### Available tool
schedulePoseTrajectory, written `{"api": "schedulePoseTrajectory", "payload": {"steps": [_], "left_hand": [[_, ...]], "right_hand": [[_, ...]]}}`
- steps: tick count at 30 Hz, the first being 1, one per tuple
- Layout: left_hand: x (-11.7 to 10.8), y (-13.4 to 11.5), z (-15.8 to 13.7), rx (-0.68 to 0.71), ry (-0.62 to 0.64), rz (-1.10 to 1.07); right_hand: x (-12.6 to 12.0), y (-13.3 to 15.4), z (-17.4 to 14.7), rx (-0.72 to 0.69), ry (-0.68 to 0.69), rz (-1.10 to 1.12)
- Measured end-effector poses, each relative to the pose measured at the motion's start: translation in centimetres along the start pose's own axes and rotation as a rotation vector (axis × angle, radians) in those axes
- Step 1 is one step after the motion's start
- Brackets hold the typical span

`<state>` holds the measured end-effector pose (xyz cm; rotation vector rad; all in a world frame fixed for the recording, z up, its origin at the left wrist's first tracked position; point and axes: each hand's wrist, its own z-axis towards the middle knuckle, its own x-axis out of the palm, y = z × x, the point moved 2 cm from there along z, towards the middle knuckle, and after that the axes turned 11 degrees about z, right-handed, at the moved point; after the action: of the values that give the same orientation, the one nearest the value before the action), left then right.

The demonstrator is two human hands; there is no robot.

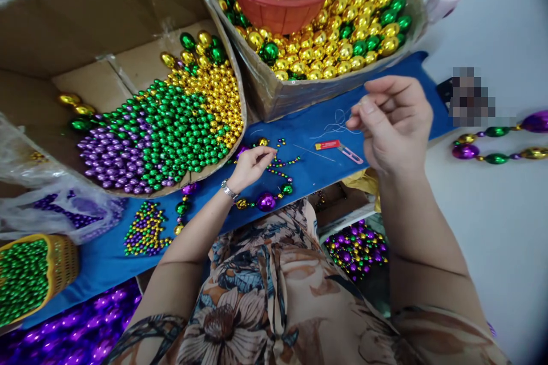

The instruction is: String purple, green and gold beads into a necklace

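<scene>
Just beside left fingers [269,151], beaded strand [286,189]

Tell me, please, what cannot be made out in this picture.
All in the head view:
Left hand: anything pinched there, too small to tell.
Right hand: anything pinched there, too fine to tell.
Red basket: cut off by the top edge.
Bead string: cut off by the right edge.

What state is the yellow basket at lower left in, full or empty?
The yellow basket looks full, or nearly so: green beads spread across its opening and hide its bottom. Its left side is cut off.
</scene>
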<state>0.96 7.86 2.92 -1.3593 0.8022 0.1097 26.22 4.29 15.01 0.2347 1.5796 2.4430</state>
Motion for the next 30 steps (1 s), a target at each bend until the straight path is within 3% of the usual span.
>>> {"api": "schedulePoseTrajectory", "payload": {"steps": [8,14,22,30], "left_hand": [[0.2,-6.9,3.1,0.169,-0.027,-0.471],[-1.3,-11.9,4.0,0.330,0.044,-0.505],[-2.5,-13.6,4.3,0.362,-0.030,-0.442],[-3.5,-15.5,4.5,0.339,-0.048,-0.550]], "right_hand": [[1.8,1.8,0.2,-0.077,0.125,0.159],[2.9,3.3,0.2,-0.050,0.209,0.071],[2.9,1.1,0.6,-0.083,0.168,0.118],[4.2,-2.4,-1.8,0.092,0.406,0.175]]}}
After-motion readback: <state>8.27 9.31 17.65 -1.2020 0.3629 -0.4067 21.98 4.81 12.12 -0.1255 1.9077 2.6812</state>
